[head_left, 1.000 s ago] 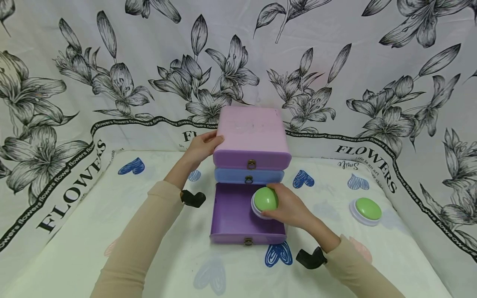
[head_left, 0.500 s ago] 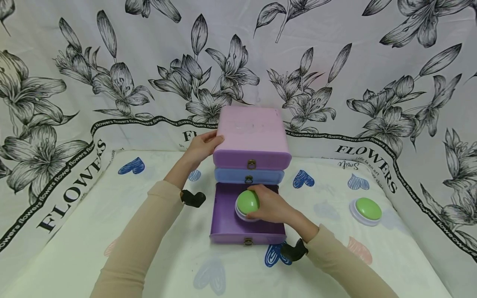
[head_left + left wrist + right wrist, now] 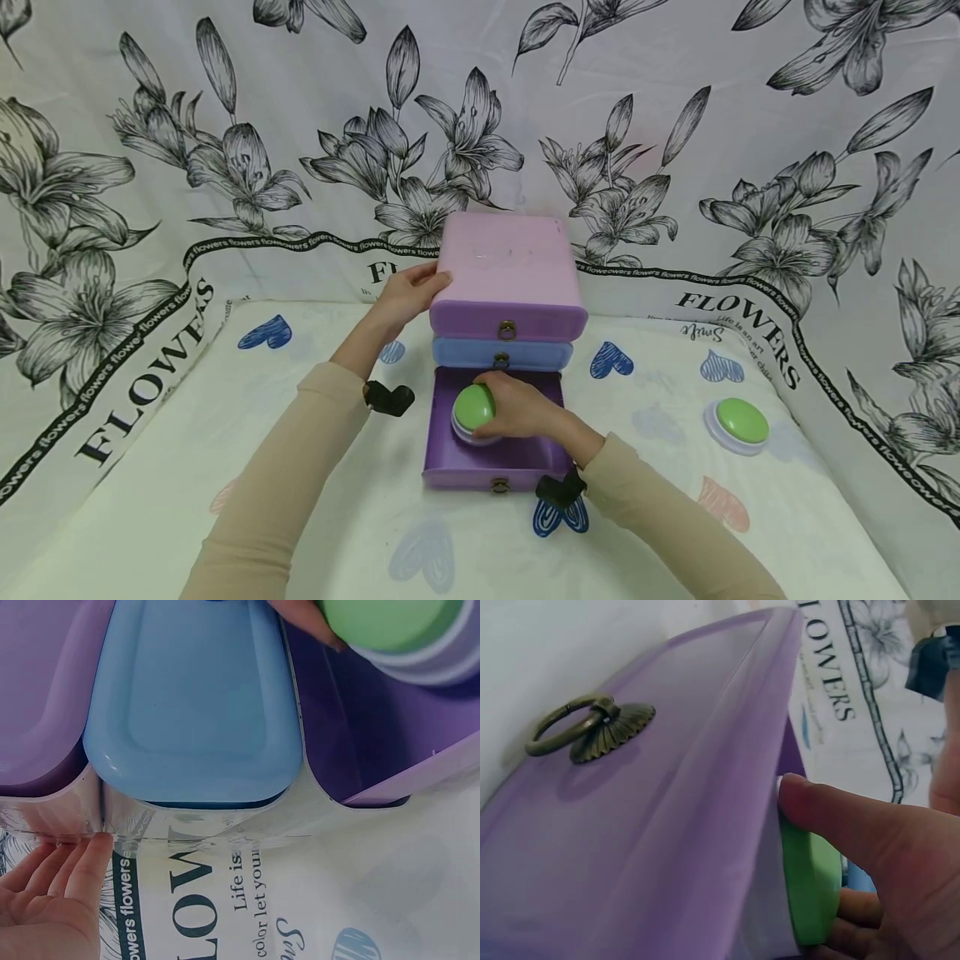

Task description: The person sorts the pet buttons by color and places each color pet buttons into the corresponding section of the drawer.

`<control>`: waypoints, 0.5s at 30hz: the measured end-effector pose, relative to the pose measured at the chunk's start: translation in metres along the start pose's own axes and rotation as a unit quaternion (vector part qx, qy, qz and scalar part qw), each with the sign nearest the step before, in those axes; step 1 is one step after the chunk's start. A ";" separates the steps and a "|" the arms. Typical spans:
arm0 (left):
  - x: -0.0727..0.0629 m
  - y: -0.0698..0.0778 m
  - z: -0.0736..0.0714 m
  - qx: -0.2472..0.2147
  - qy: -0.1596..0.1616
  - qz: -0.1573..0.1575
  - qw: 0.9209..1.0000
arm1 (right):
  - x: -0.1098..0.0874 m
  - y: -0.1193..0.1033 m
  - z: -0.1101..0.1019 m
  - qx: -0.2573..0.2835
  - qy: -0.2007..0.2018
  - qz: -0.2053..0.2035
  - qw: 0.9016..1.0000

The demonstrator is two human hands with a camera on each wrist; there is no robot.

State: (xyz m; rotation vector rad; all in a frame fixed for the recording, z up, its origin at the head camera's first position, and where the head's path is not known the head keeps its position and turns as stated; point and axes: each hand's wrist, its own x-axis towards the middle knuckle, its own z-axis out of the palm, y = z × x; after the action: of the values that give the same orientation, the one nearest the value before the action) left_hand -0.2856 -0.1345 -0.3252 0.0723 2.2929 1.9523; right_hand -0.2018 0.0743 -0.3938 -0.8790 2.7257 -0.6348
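Observation:
A small drawer cabinet (image 3: 510,258) with a pink top stands at the middle of the head view. Its bottom purple drawer (image 3: 461,479) is pulled out. Inside that drawer, towards the left, is a round buzzer (image 3: 472,407) with a green dome on a white base. My right hand (image 3: 521,406) grips it between thumb and fingers; the right wrist view shows the thumb (image 3: 832,814) on the dome's edge. Whether the base touches the drawer floor is hidden. My left hand (image 3: 408,293) rests on the cabinet's upper left side, its fingers (image 3: 79,874) straight against the wall.
A second green-domed buzzer (image 3: 741,423) lies on the white heart-printed cloth at the right. The blue middle drawer (image 3: 465,352) and purple top drawer (image 3: 468,321) are pushed in. A flower-printed cloth (image 3: 345,108) hangs behind the cabinet.
My right hand has carried the buzzer leftwards and slightly down inside the pulled-out drawer, from its right side to left of the middle. The left hand has stayed in place.

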 end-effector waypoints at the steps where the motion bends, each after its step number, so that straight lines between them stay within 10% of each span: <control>1: 0.000 0.000 0.000 -0.001 0.000 0.001 1.000 | 0.003 0.000 0.001 -0.004 -0.006 0.001 1.000; 15: 0.000 0.000 -0.001 0.002 -0.008 -0.001 1.000 | 0.025 -0.001 0.010 -0.019 -0.043 -0.004 0.999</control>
State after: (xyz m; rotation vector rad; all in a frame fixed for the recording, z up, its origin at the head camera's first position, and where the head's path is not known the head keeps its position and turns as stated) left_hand -0.2860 -0.1356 -0.3249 0.0863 2.2867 1.9391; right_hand -0.2180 0.0558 -0.4038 -0.9036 2.6674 -0.5349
